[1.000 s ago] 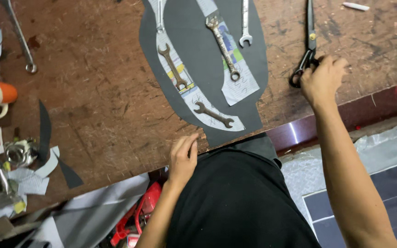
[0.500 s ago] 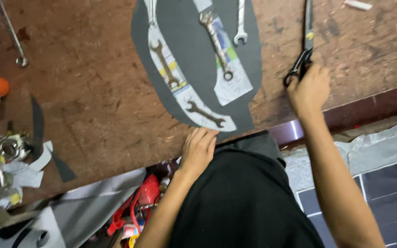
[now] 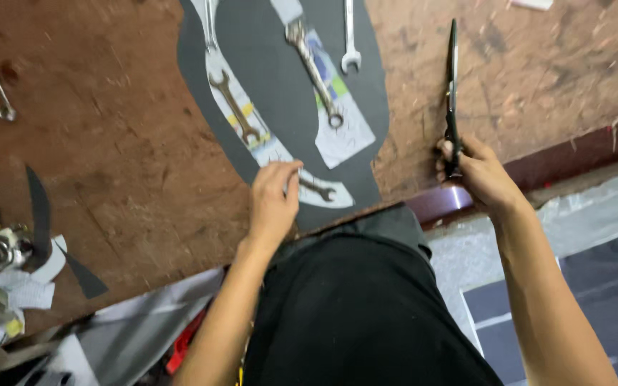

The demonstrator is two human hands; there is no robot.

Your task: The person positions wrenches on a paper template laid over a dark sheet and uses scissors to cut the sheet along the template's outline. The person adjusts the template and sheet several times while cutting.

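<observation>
Head view: right hand clenched round the handles of long black metal scissors, blades toward frame top, right of centre. Left hand, fingers loose, presses the dark grey cut sheet at centre, beside a small rusty spanner. Sheet's outline looks already cut; paper-backed spanners lie on it, offcuts at lower left.

The left hand, which a second ago lay flat near the table's near edge just below the dark grey sheet, now reaches up onto the sheet, its fingertips touching the paper strip beside the small spanner at the sheet's lower end. The right hand, earlier only reaching for the handles of the black scissors, now closes around them, the blades pointing straight away from the person.
</observation>
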